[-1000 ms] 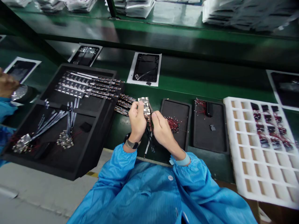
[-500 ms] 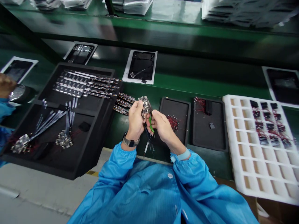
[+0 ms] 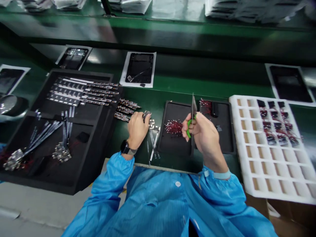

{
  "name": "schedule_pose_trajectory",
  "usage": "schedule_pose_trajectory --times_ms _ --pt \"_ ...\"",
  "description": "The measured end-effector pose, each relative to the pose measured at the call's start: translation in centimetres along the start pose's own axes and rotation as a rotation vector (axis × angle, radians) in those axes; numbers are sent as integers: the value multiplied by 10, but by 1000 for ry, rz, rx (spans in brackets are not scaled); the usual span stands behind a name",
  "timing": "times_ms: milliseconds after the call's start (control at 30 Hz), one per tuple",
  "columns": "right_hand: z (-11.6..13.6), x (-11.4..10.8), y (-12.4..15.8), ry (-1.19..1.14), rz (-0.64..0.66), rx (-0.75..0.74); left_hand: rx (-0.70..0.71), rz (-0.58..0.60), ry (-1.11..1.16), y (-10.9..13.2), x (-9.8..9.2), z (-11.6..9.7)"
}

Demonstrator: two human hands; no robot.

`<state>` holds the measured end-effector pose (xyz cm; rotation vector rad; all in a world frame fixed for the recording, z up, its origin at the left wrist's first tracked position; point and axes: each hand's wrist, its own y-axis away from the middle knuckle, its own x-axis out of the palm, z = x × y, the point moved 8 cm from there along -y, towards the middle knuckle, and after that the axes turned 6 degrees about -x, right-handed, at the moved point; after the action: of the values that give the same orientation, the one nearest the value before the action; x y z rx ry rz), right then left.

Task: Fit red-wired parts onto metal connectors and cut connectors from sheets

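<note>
My left hand [image 3: 137, 129] is low over the table, its fingers curled on a small circuit board [image 3: 147, 115]. Just beside its thumb lie more small circuit boards [image 3: 154, 126], with thin ribbon cables [image 3: 153, 144] trailing toward me. Strips of circuit boards [image 3: 125, 108] lie in rows to the left of the fingers. My right hand [image 3: 201, 130] is closed around green-handled scissors [image 3: 189, 127], blades pointing up, above the right edge of a black tray [image 3: 164, 144]. A heap of red wires [image 3: 173, 127] with pale tips sits in that tray.
At left stands a large black foam tray [image 3: 86, 158] with boards and ribbon cables. A second black tray [image 3: 225, 138] lies right of my right hand, beside a white compartment tray [image 3: 244, 148] partly filled with black wired parts. A tablet-like housing [image 3: 140, 67] lies behind.
My hands have moved apart. The left has lowered the boards to the table at left; the right has carried the scissors right, over the tray. The view has shifted slightly.
</note>
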<state>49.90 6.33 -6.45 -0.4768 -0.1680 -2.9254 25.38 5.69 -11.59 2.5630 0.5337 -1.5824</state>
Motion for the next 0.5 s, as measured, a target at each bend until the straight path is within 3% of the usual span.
schedule_pose_trajectory --times_ms 67,133,267,400,500 --pt "20 -28 18 36 -92 -35 98 -57 -46 28 -8 -11" --pt "41 -60 40 59 -201 -84 178 -23 -65 61 -6 -16" --pt "82 -138 99 66 -472 -235 232 80 -96 103 7 0" --pt "116 -226 181 150 -796 -443 199 49 -132 91 -2 30" --pt "132 -285 255 321 -1101 -599 208 44 -108 73 -15 40"
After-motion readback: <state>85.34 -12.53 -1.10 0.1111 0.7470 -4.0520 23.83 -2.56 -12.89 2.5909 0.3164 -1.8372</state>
